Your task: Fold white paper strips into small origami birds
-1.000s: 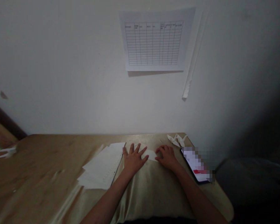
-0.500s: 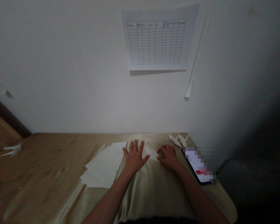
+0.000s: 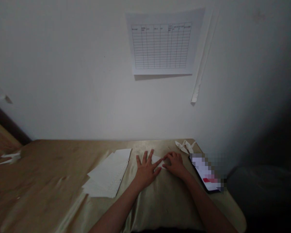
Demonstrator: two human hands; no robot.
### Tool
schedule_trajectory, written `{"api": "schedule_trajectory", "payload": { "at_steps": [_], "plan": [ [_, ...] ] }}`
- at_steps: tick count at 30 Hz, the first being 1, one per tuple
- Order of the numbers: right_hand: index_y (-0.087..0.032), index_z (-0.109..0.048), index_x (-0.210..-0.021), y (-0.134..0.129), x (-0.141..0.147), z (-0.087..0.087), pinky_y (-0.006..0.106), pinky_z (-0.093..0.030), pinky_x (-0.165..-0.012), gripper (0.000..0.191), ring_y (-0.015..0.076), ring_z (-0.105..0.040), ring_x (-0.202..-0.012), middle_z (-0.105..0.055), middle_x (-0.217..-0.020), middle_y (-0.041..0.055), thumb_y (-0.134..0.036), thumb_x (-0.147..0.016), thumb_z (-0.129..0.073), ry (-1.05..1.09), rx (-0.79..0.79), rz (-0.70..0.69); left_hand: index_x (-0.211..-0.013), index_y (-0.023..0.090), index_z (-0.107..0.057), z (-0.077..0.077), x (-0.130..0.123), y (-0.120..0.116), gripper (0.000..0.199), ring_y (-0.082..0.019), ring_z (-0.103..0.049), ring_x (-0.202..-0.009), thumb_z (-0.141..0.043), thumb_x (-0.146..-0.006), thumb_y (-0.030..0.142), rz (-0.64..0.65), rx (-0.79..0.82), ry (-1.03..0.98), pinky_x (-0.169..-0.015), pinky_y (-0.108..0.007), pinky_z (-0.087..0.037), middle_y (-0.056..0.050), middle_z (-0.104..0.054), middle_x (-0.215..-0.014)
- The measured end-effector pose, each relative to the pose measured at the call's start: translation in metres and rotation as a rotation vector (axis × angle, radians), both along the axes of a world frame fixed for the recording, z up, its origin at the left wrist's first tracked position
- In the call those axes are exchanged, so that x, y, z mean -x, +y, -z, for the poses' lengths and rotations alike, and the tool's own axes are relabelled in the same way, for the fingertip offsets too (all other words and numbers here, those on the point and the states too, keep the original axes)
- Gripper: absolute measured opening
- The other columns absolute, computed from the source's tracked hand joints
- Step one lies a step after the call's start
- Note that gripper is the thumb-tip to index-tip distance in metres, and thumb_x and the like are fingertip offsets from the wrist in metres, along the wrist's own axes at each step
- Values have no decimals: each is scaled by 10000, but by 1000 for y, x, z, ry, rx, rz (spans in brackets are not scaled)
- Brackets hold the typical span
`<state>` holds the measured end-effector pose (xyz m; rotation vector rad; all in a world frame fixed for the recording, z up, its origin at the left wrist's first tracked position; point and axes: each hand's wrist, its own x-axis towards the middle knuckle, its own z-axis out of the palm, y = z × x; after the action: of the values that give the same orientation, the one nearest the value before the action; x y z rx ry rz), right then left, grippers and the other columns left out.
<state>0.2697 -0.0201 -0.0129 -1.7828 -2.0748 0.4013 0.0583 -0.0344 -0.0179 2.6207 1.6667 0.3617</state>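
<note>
A small piece of white paper lies flat on the cloth-covered table between my hands, partly hidden by fingers. My left hand is spread flat on its left side, with forefinger and thumb reaching over the paper. My right hand has its fingers bent at the paper's right edge, thumb and forefinger holding it there. The fingertips of both hands nearly meet. To the left of my left hand rests a fanned stack of white sheets, with a row of small holes along the right edge.
A phone with a lit screen lies right of my right arm. Crumpled white paper strips sit behind it, and paper scraps lie far left. A printed table sheet hangs on the wall behind the table.
My left hand has moved right, away from the stack and over the small paper, its forefinger now near my right fingertips. My right hand has hardly moved.
</note>
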Motion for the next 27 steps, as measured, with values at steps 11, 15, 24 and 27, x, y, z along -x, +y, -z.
{"api": "schedule_trajectory", "payload": {
  "at_steps": [11,15,24,27],
  "plan": [
    [-290,-728,-1198,-2,1,-5,484,-246,-1233,328,293,-498,-1387,-628,-1374,87,-371,-881,-754,24,19,2,-1531,613,-454,-3,-2,-1,499,-465,-165,-1640,-456,-1037,684,-51,22,-23,-1223,-837,-34,20,-197,-1806],
    [-296,-728,-1198,-2,1,-4,483,-258,-1222,332,298,-503,-1375,-629,-1378,81,-386,-879,-754,6,13,3,-1519,614,-474,-2,-3,1,494,-466,-168,-1640,-448,-1033,699,-76,33,-29,-1216,-845,-26,12,-209,-1803],
    [-299,-723,-1180,1,-1,5,504,-257,-1225,319,299,-500,-1377,-626,-1357,82,-395,-876,-753,39,-14,-12,-1492,643,-490,-4,-3,4,487,-485,-170,-1636,-448,-1015,735,-117,86,-43,-1208,-855,-28,11,-237,-1794],
    [-303,-730,-1168,1,-1,5,502,-276,-1218,303,297,-514,-1362,-636,-1335,74,-399,-881,-752,31,-25,-6,-1492,641,-492,-4,-3,4,479,-489,-182,-1632,-449,-1022,719,-115,96,-48,-1204,-859,-24,7,-275,-1783]
  ]
}}
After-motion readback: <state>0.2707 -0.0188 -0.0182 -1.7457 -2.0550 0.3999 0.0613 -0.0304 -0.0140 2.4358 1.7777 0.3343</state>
